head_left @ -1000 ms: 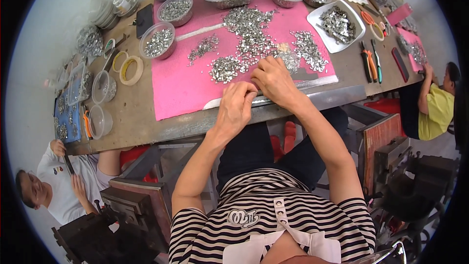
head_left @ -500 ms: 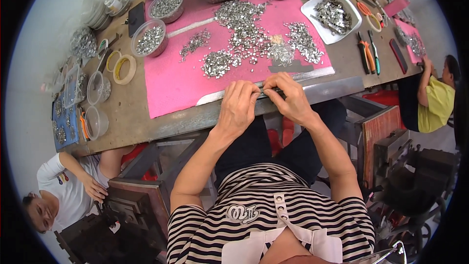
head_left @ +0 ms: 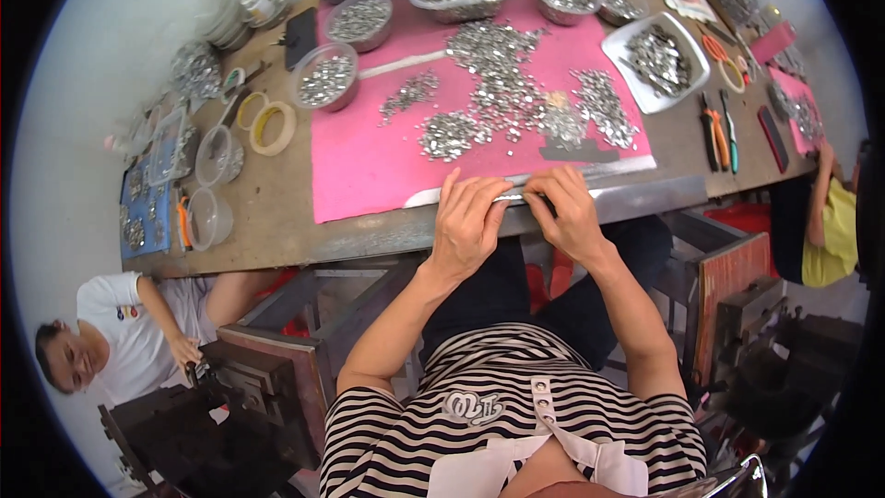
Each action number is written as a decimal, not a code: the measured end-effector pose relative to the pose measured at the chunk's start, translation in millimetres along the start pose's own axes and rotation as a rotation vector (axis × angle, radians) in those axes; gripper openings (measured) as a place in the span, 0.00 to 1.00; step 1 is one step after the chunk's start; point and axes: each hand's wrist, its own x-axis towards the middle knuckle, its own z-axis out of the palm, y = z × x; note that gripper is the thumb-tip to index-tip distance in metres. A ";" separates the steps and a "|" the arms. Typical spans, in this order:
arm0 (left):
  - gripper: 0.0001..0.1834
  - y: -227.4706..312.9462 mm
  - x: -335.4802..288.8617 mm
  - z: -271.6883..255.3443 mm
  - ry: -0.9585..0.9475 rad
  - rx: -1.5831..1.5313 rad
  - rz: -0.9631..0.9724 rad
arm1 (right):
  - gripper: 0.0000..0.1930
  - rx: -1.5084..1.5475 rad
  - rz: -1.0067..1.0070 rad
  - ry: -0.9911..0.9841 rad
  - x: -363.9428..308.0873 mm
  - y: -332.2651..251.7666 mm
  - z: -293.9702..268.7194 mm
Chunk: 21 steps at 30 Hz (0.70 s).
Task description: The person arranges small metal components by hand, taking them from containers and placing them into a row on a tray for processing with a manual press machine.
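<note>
My left hand and my right hand meet at the table's front edge, both with fingers closed. A short, narrow silvery strip runs between their fingertips, pinched at each end; its exact kind is too small to make out. Just beyond my hands lies a pink mat strewn with loose heaps of small shiny metal pieces. A dark grey patch lies on the mat near my right hand, beside a small pile of pale clear bits.
Plastic tubs of metal pieces and a white dish stand around the mat. Tape rolls lie left, orange-handled pliers right. One person sits at the left, another in yellow at the right.
The whole view has shifted, so the table sits further right in it. My left fingers have spread a little, and more of the silvery strip shows between my hands.
</note>
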 end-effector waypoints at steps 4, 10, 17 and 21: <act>0.10 -36.5 20.4 -29.5 0.083 0.120 -0.082 | 0.08 -0.137 -0.154 0.004 -2.7 -3.6 -5.8; 0.08 -112.7 43.8 -63.9 0.151 0.423 -0.268 | 0.10 -0.104 -0.114 -0.032 2.2 -0.9 -3.3; 0.08 -140.2 41.4 -61.1 0.164 0.409 -0.263 | 0.06 -0.021 -0.180 -0.224 24.6 3.9 -22.5; 0.06 -140.6 41.4 -59.5 0.215 0.357 -0.267 | 0.03 -0.071 -0.084 -0.301 78.5 22.2 -1.7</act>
